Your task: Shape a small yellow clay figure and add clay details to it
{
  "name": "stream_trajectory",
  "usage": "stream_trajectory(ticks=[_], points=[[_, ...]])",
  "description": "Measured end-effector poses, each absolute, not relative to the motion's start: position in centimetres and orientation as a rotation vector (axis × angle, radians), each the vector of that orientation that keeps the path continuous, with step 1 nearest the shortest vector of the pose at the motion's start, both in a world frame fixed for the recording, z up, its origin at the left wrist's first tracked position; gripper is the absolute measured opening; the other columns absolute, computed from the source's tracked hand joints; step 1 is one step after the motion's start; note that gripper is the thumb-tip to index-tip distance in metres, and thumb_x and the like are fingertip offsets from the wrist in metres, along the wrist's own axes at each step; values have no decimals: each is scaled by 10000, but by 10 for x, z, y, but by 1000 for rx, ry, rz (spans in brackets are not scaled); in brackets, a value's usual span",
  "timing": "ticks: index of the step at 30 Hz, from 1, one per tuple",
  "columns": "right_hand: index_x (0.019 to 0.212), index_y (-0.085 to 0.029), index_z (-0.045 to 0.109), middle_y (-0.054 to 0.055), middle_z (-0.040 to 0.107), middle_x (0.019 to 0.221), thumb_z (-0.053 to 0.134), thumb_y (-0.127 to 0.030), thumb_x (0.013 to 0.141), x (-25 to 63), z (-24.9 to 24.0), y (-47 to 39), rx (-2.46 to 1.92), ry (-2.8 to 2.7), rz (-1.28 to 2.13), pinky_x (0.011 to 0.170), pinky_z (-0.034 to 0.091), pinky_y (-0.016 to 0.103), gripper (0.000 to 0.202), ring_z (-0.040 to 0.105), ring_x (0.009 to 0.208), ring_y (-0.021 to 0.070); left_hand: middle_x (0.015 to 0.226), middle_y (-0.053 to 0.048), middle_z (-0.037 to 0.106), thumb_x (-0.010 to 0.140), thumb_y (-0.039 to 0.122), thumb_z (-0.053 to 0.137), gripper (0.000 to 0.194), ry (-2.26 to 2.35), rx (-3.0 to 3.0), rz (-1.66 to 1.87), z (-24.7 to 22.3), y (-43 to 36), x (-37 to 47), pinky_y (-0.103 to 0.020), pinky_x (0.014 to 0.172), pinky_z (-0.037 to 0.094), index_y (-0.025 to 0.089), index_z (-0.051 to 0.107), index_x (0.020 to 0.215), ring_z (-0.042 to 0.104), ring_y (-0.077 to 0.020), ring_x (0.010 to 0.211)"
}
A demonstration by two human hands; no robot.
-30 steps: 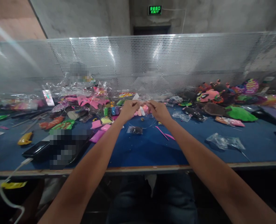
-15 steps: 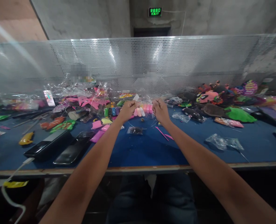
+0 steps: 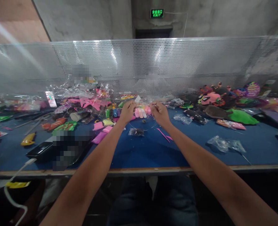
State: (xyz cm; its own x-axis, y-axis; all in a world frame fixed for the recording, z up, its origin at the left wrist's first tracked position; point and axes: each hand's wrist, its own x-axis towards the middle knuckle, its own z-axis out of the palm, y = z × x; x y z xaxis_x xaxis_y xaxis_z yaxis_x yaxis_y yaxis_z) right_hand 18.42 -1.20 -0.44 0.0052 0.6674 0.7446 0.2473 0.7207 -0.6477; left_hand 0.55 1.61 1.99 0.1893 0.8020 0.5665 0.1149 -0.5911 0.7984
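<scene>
My left hand (image 3: 129, 110) and my right hand (image 3: 158, 112) are held up over the far middle of the blue table, a short gap apart. Both have their fingers pinched together; what they hold is too small to make out. A thin pale line curves below them, and whether it reaches my fingers is unclear. Behind and between the hands lies a row of pink and white packets (image 3: 142, 112). Nearer me is a small clear bag with something dark inside (image 3: 136, 132). Pink plastic sticks (image 3: 163, 135) lie below my right hand.
Left of my arms are a black phone (image 3: 82, 150), a power bank (image 3: 39, 150) with a white cable, and pink and purple packets (image 3: 102, 135). Crumpled clear wrap (image 3: 226, 143) lies right. Colourful clay figures (image 3: 211, 99) pile up before a perforated metal screen (image 3: 120, 59).
My right hand has moved slightly left, towards my left hand, so the gap is narrower. My left hand stays nearly in place, its fingers still pinched. The view has shifted a little.
</scene>
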Motion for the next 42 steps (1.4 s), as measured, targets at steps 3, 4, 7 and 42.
stream_trajectory(ticks=[3, 4, 7, 42], points=[[820, -216, 540, -69, 463, 533, 533, -451, 905, 184, -4, -13, -774, -1601, 399, 476, 335, 228, 250, 417, 457, 85, 542, 63, 309, 833, 364, 524, 243, 794, 1884, 1401, 21, 12, 9, -235, 490, 268, 206, 438, 670, 290, -89, 500], [819, -217, 542, -71, 461, 519, 536, -457, 904, 184, -4, -14, -767, -1618, 408, 475, 336, 230, 255, 417, 450, 87, 548, 64, 314, 830, 379, 531, 240, 779, 1909, 1379, 21, 10, 10, -237, 496, 274, 205, 452, 684, 297, -89, 506], [810, -221, 542, -77, 456, 485, 544, -473, 902, 182, -3, -15, -749, -1653, 436, 469, 336, 237, 267, 418, 430, 92, 569, 60, 332, 822, 395, 538, 240, 710, 1958, 1340, 22, 6, 14, -238, 508, 286, 201, 473, 696, 313, -90, 523], [695, -202, 534, -29, 499, 618, 574, -339, 838, 190, 10, -6, -841, -1520, 433, 516, 400, 238, 202, 475, 548, 103, 554, 27, 509, 828, 285, 589, 249, 894, 2135, 1318, 40, 4, 22, -260, 574, 345, 170, 530, 615, 426, -94, 535]])
